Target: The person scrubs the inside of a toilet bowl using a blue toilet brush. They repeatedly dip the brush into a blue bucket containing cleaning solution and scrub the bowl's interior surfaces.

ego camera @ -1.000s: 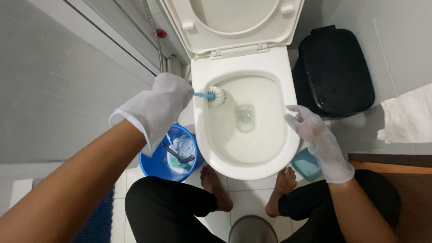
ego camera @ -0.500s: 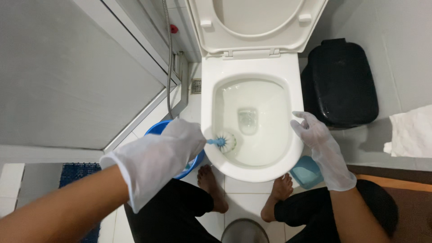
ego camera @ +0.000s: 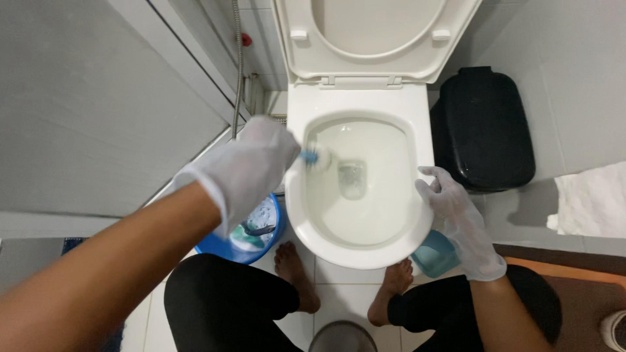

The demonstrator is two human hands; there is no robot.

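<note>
Toilet brush (ego camera: 318,157) gripped by gloved left hand (ego camera: 251,166) inside toilet bowl (ego camera: 365,251), right hand (ego camera: 453,208) open on rim

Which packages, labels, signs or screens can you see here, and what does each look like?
None show: no package, label, sign or screen.
Left hand: white glove, holds blue-handled brush inside the white toilet bowl.
Right hand: gloved, on the rim.

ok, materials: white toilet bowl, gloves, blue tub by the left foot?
White toilet bowl: glazed ceramic by its look, glossy with highlights. Thin whitish gloves on left hand and right hand: probably latex or vinyl, wrinkled, semi-translucent. Round blue tub: likely moulded plastic, smooth.
</note>
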